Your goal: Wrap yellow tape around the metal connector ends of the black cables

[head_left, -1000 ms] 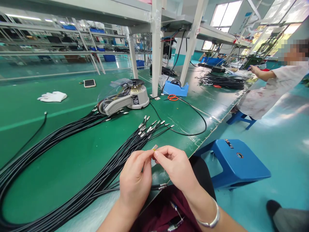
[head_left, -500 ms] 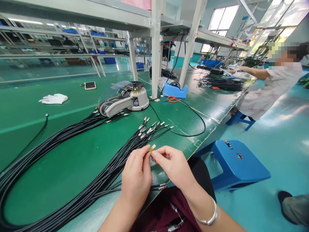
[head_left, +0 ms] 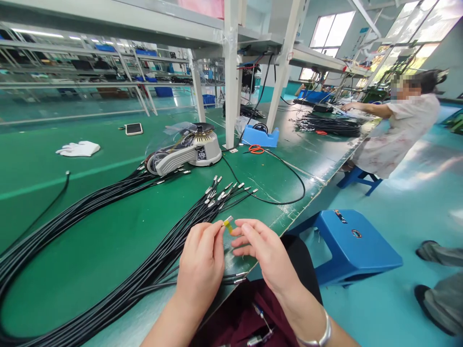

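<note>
Light, slippery-looking little metal-and-yellow fitting (head_left: 227, 222), apparently pinched narrowly at its base by the left hand (head_left: 200, 264), with the right hand (head_left: 265, 255) loosely open just beside, best taken by its edges.

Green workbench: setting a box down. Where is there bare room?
Bare green mat lies between the white glove and the black cable bundle, and inside its loop. Crowded around the left hand and right hand, among metal-tipped cable ends.

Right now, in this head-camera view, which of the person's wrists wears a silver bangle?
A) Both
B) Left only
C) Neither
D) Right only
D. The silver bangle circles the right wrist at the bottom of the view, while the visible left forearm shows none.
</note>
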Motion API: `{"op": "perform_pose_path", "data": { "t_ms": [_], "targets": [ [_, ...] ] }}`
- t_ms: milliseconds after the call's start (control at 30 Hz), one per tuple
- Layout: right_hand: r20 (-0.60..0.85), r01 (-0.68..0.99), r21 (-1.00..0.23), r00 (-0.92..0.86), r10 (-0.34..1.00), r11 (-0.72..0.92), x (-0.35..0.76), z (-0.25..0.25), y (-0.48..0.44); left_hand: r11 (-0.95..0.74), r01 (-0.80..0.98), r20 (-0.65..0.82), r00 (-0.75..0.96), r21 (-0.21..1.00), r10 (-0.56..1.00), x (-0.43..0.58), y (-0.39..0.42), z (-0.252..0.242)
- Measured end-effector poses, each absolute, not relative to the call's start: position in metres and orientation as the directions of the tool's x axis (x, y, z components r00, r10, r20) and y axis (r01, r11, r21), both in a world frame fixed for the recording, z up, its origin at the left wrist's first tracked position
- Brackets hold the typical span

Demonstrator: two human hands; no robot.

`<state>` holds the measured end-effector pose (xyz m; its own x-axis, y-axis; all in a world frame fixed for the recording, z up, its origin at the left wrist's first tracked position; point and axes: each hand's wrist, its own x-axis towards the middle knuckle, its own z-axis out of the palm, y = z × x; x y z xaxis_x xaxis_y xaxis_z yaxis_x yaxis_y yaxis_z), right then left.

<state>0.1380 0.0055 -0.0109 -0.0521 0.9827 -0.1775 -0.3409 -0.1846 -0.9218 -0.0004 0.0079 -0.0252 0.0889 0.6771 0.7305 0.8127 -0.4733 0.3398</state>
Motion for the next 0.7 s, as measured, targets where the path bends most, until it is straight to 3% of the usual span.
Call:
{"op": "perform_pose_path", "data": {
  "t_ms": [167, 333, 700],
  "targets": [
    [-0.153, -0.219, -0.962, -0.069, 0.986, -0.164, 0.125, -0.011, 0.016, -0.468, 0.819, 0.726, 0.094, 0.332, 0.681, -0.001, 0.007, -0.027],
    [-0.079, -0.153, -0.985, -0.016, 0.997, -0.081, 0.122, -0.022, 0.013, -0.441, 0.791, 0.669, 0.055, 0.424, 0.742, 0.0, 0.006, -0.022],
    [-0.034, -0.071, -0.997, 0.021, 0.999, -0.033, 0.127, -0.023, 0.009, -0.17, 0.661, 0.258, -0.037, 0.731, 0.965, 0.0, 0.005, -0.008]
  ]
}}
